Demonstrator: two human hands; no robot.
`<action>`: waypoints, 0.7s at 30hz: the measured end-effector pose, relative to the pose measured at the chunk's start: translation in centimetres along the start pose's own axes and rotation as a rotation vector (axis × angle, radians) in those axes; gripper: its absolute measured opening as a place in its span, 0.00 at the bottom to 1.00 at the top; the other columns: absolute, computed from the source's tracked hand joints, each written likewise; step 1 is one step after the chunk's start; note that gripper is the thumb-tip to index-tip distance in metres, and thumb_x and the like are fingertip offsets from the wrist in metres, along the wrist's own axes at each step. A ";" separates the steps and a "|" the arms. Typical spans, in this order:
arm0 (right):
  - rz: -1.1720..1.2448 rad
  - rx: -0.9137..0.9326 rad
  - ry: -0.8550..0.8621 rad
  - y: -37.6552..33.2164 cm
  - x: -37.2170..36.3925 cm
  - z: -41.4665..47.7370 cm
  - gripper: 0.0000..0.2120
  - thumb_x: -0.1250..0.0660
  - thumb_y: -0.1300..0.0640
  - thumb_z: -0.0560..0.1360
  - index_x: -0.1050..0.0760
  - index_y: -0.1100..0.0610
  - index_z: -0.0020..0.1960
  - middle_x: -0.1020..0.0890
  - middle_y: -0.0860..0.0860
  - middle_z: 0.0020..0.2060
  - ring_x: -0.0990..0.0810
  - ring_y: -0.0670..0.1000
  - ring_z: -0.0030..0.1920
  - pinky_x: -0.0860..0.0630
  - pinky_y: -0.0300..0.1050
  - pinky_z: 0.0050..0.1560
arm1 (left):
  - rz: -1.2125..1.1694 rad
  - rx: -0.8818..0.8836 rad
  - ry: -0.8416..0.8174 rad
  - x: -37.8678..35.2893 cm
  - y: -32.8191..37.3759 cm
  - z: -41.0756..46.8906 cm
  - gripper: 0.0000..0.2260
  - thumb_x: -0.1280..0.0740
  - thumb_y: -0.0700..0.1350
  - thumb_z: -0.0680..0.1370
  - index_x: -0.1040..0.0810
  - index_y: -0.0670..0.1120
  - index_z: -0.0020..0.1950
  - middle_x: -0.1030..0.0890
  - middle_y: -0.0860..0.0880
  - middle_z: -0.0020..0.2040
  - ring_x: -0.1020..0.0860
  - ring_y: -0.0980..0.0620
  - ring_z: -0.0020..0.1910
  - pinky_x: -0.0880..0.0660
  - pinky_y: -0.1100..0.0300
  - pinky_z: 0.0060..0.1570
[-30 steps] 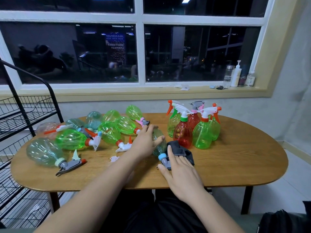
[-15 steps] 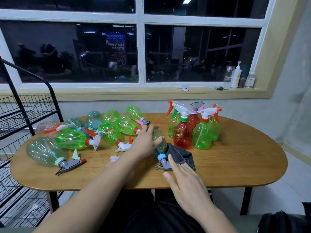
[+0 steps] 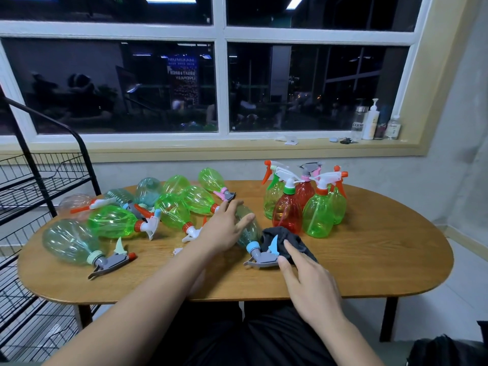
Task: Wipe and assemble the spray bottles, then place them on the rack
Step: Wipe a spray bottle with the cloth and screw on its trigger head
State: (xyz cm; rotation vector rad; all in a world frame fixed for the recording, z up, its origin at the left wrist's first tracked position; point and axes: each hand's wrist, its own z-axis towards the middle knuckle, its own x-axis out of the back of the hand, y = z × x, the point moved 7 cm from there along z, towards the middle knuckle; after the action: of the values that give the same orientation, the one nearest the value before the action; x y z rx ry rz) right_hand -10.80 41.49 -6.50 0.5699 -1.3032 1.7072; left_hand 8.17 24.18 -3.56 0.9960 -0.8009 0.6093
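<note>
Beyond your left hand (image 3: 220, 231), a white-framed window (image 3: 303, 88) shows darkness above a yellow sill (image 3: 211, 152). Under your right hand (image 3: 313, 285) spreads the oval wooden tabletop (image 3: 383, 254); farther right stands a grey wall (image 3: 466, 154).

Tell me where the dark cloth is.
Head view: the dark cloth lies on the table right of centre, at the fingertips of the right hand, between the lying blue-collared bottle and the red bottle.

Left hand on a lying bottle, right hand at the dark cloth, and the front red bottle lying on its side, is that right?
No: the head view shows the front red bottle standing upright. The left hand does rest on a lying bottle, and the right hand is at the dark cloth.
</note>
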 end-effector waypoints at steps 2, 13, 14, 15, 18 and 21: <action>0.170 -0.040 0.097 0.5 0.7 -0.2 0.24 0.43 0.39 0.86 0.33 0.39 0.81 0.19 0.41 0.69 0.21 0.48 0.68 0.25 0.42 0.58 | 0.022 -0.007 -0.008 0.4 -0.2 -0.3 0.37 0.47 0.76 0.78 0.38 0.57 0.82 0.34 0.48 0.79 0.24 0.45 0.70 0.22 0.46 0.63; 0.763 -0.118 0.395 2.5 2.5 0.9 0.15 0.37 0.57 0.87 0.17 0.39 0.61 0.13 0.44 0.47 0.15 0.57 0.48 0.17 0.65 0.56 | 0.262 -0.515 -0.082 0.6 4.9 -4.2 0.25 0.37 0.53 0.73 0.24 0.60 0.71 0.30 0.58 0.78 0.43 0.55 0.83 0.46 0.51 0.78; 0.813 -0.120 0.401 2.5 2.6 1.1 0.15 0.38 0.58 0.87 0.17 0.41 0.61 0.13 0.43 0.49 0.15 0.54 0.50 0.18 0.64 0.58 | 0.296 -0.534 -0.104 0.3 4.9 -4.3 0.25 0.35 0.53 0.73 0.24 0.59 0.71 0.30 0.58 0.77 0.43 0.55 0.83 0.46 0.50 0.80; 0.854 -0.123 0.410 2.4 2.7 1.3 0.15 0.38 0.58 0.87 0.17 0.41 0.61 0.13 0.42 0.50 0.15 0.50 0.52 0.18 0.61 0.60 | 0.339 -0.553 -0.113 0.1 4.8 -4.2 0.25 0.32 0.52 0.73 0.24 0.59 0.70 0.29 0.58 0.77 0.43 0.54 0.83 0.46 0.48 0.81; 0.952 -0.138 0.400 2.2 2.9 1.9 0.14 0.36 0.59 0.86 0.17 0.42 0.61 0.15 0.39 0.47 0.18 0.42 0.50 0.22 0.51 0.59 | 0.426 -0.577 -0.133 -0.3 4.6 -4.1 0.27 0.28 0.48 0.71 0.24 0.59 0.70 0.30 0.57 0.77 0.43 0.52 0.84 0.46 0.46 0.81; 1.022 -0.151 0.354 2.0 2.7 2.6 0.14 0.33 0.60 0.85 0.19 0.43 0.64 0.17 0.49 0.65 0.22 0.35 0.64 0.26 0.41 0.65 | 0.457 -0.598 -0.126 -0.3 5.0 -4.2 0.27 0.29 0.42 0.72 0.22 0.59 0.69 0.29 0.55 0.78 0.42 0.49 0.83 0.44 0.45 0.80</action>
State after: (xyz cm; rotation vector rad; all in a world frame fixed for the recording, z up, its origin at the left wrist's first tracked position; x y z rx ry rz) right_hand -14.22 40.00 -4.57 -0.5936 -1.5394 2.3136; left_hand 5.48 30.05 -2.65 0.3017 -1.2477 0.6406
